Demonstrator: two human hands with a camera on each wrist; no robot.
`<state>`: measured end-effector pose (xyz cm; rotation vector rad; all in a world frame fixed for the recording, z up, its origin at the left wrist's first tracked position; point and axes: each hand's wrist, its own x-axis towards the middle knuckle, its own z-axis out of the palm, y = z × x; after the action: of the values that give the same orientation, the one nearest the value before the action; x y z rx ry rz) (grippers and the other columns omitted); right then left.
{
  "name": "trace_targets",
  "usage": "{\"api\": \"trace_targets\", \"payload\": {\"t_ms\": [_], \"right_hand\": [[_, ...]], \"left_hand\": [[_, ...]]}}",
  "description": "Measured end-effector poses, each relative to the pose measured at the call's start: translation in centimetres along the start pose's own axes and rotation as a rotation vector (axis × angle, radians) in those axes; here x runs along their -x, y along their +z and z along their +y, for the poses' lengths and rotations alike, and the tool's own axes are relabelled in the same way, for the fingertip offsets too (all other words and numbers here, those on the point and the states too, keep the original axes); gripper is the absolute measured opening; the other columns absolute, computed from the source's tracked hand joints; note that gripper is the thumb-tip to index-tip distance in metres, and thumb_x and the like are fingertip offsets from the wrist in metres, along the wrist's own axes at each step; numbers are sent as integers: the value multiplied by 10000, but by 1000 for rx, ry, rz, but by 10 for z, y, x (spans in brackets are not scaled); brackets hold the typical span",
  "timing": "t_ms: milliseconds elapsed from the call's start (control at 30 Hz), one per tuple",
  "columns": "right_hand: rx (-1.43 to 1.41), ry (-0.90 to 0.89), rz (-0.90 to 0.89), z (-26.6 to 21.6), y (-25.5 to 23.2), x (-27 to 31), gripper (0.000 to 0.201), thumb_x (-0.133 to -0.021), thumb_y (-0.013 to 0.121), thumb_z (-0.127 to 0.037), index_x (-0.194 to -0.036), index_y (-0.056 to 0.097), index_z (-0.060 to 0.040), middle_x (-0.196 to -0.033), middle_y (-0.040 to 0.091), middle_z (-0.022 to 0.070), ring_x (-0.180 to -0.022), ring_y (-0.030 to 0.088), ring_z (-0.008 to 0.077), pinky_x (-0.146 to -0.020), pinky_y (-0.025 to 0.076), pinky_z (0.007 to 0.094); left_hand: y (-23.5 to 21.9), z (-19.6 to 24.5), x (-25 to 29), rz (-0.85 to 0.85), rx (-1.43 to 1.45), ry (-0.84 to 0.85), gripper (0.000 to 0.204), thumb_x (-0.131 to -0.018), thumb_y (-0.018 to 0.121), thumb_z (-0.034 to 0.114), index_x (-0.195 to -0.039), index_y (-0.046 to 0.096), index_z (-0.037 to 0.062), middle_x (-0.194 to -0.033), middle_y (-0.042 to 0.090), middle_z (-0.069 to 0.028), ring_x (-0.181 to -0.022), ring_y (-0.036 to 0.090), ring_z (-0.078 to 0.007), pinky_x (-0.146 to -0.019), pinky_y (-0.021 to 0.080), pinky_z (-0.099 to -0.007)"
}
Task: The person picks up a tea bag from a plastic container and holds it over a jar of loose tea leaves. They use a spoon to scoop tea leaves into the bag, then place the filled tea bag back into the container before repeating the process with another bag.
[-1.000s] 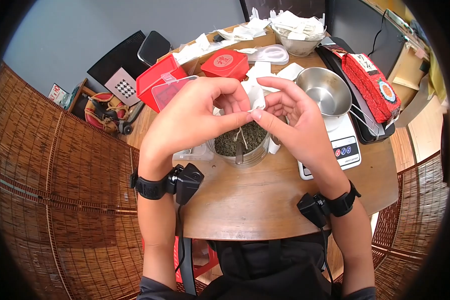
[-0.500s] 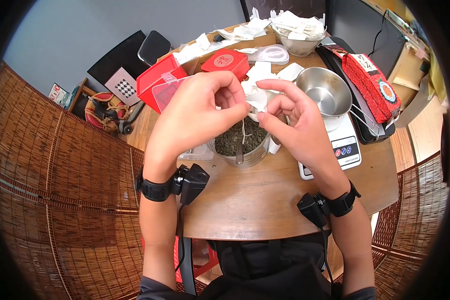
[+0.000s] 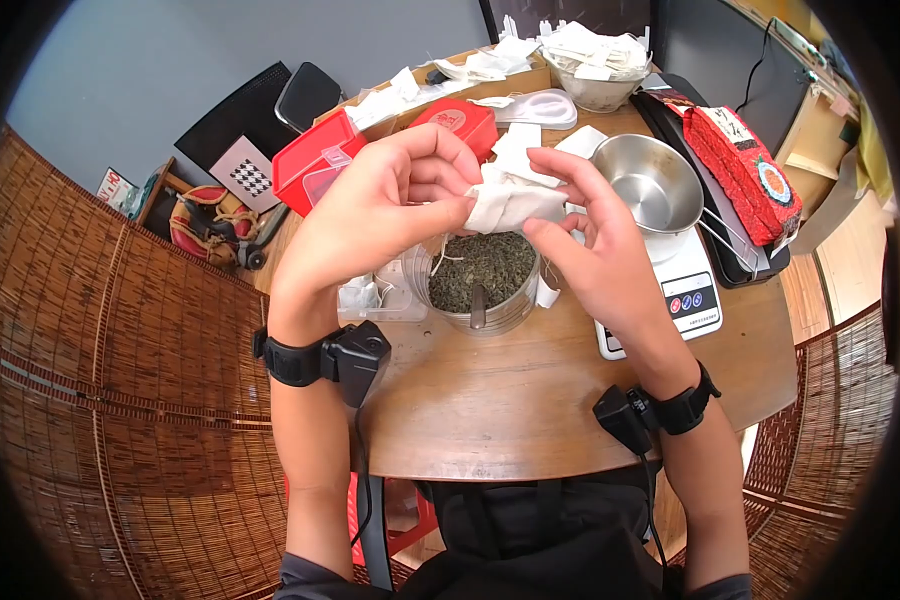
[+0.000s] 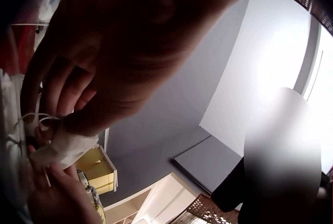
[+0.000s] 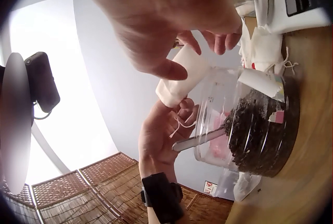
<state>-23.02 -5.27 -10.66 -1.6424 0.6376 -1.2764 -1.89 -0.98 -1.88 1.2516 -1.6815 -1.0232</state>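
A white drawstring tea bag (image 3: 510, 208) is stretched sideways between both hands, above a clear jar (image 3: 515, 315) of dark dried leaves (image 3: 485, 268). My left hand (image 3: 375, 200) pinches the bag's left end between thumb and fingers; a thin string dangles below that hand. At the other end, my right hand (image 3: 605, 235) holds the bag with thumb in front and fingers behind. In the right wrist view, the bag (image 5: 183, 73) looks flat and folded beside the jar's open mouth. A metal spoon (image 3: 478, 308) stands in the leaves, its handle leaning out over the rim.
Right of the jar, a steel pot (image 3: 650, 185) sits on a white digital scale (image 3: 688, 300). Beyond lies a shiny red packet (image 3: 740, 175). More white bags fill a bowl (image 3: 605, 92) at the back. A red box (image 3: 305, 165) and a clear plastic tray (image 3: 400, 305) are on the left.
Fingertips of both hands met over the jar a second ago. Since then the left hand has moved left, and the bag has turned from hanging to lying sideways between the hands.
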Motion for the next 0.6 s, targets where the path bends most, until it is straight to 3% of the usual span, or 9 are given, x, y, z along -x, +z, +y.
{"api": "trace_targets", "payload": {"t_ms": [67, 167, 300, 400, 500, 600], "right_hand": [[-57, 23, -25, 4, -1, -3, 451, -894, 693, -119, -1325, 603, -23, -1214, 681, 68, -983, 579, 127, -891, 463, 297], [-194, 96, -76, -2, -3, -3, 383, -936, 678, -98, -1301, 603, -11, -1127, 715, 61, -952, 591, 103, -846, 475, 266], [-272, 164, -81, -6, -4, -3, 303, -983, 660, -66, -1272, 597, -1, -990, 741, 53, -875, 608, 70, -774, 485, 227], [-288, 151, -26, -8, -1, -3, 331, -978, 679, -68, -1284, 579, 6, -985, 743, 69, -848, 615, 72, -771, 489, 237], [-284, 165, -17, -7, -3, -3, 348, -974, 690, -65, -1293, 566, 3, -960, 743, 70, -844, 619, 72, -769, 488, 236], [-284, 171, -28, -8, -4, -3, 341, -974, 694, -65, -1284, 570, 3, -950, 743, 69, -840, 622, 73, -766, 485, 235]], "left_hand": [[-5, -4, -1, -89, 87, -42, 170, -897, 673, -25, -1037, 594, 30, -945, 675, -4, -854, 663, -71, -771, 533, -217], [-9, -10, -2, -94, 147, -20, 179, -918, 684, -15, -1054, 581, 38, -964, 686, -16, -866, 679, -87, -768, 545, -226], [-10, -10, -2, -71, 219, -75, 197, -934, 712, 8, -1064, 570, 46, -964, 686, -19, -865, 683, -97, -769, 558, -241], [-12, -14, -5, 11, 196, -4, 186, -947, 705, 6, -1035, 547, 48, -1066, 682, -60, -966, 696, -129, -846, 615, -309], [-14, -13, -4, 93, 141, 23, 136, -951, 720, 28, -1007, 597, 39, -1095, 669, -61, -985, 697, -129, -869, 624, -307], [-14, -13, -2, 112, 167, 52, 138, -925, 777, 69, -1023, 693, 19, -1027, 727, -33, -864, 696, -97, -773, 574, -247]]}}
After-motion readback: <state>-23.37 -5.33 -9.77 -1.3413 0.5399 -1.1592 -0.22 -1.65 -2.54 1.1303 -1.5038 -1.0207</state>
